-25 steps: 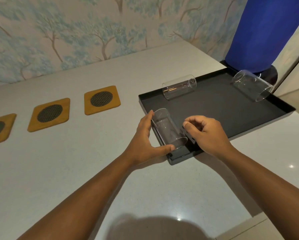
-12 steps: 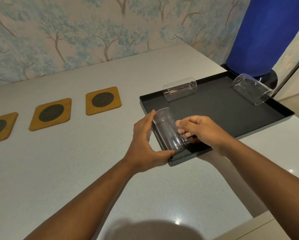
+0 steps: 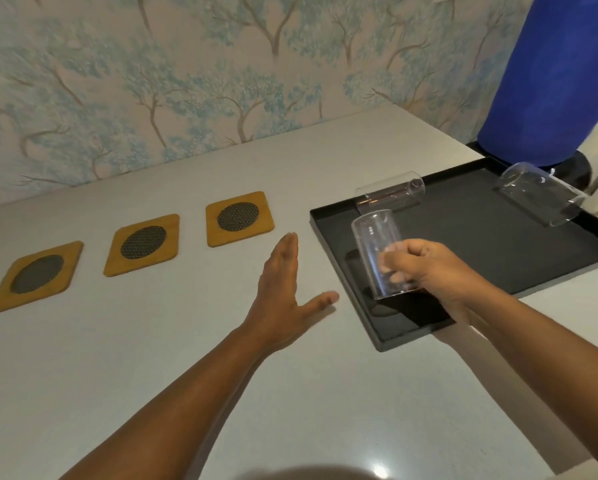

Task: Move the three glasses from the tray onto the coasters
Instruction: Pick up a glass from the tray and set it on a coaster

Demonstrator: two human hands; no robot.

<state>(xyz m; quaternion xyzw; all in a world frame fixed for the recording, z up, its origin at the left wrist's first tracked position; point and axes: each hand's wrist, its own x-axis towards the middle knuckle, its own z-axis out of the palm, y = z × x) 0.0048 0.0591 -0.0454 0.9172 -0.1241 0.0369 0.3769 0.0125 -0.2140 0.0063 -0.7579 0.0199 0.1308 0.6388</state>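
My right hand (image 3: pixel 425 268) grips a clear glass (image 3: pixel 377 247) by its lower part, holding it lifted and nearly upright over the left end of the black tray (image 3: pixel 481 237). My left hand (image 3: pixel 283 289) is flat and open over the counter, just left of the tray, holding nothing. Two more clear glasses lie on their sides in the tray: one at the back left rim (image 3: pixel 391 194), one at the far right (image 3: pixel 541 197). Three wooden coasters with dark mesh centres sit in a row to the left: right (image 3: pixel 239 218), middle (image 3: pixel 142 243), left (image 3: pixel 36 276).
A tall blue cylinder (image 3: pixel 550 81) on a dark base stands behind the tray's right end. A wallpapered wall runs along the back of the pale counter (image 3: pixel 186 341). The counter's edge drops off at the lower right.
The glass has gone from lying at the tray's left edge under both hands to lifted and upright in my right hand. My left hand has let go and moved left, fingers spread.
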